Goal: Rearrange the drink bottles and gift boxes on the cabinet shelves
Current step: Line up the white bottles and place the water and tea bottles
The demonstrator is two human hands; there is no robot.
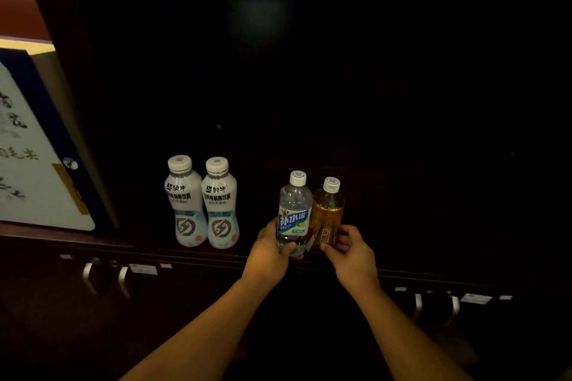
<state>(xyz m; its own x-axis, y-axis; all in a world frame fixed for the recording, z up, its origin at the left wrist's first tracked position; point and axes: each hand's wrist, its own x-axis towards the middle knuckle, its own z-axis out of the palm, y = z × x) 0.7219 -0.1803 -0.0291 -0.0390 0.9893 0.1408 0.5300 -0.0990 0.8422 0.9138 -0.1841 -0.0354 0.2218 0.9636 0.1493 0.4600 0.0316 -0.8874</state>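
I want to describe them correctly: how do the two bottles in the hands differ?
The clear water bottle, in the left hand, has colourless liquid and a blue label. The amber tea bottle, in the right hand, looks shorter and has a red-orange label. Both stand upright, touching, with white caps.

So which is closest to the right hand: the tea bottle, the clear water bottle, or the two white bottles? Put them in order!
1. Amber tea bottle: in the right hand.
2. Clear water bottle: just left, held by the left hand.
3. Right white bottle: farther left on the shelf.
4. Left white bottle: farthest left.
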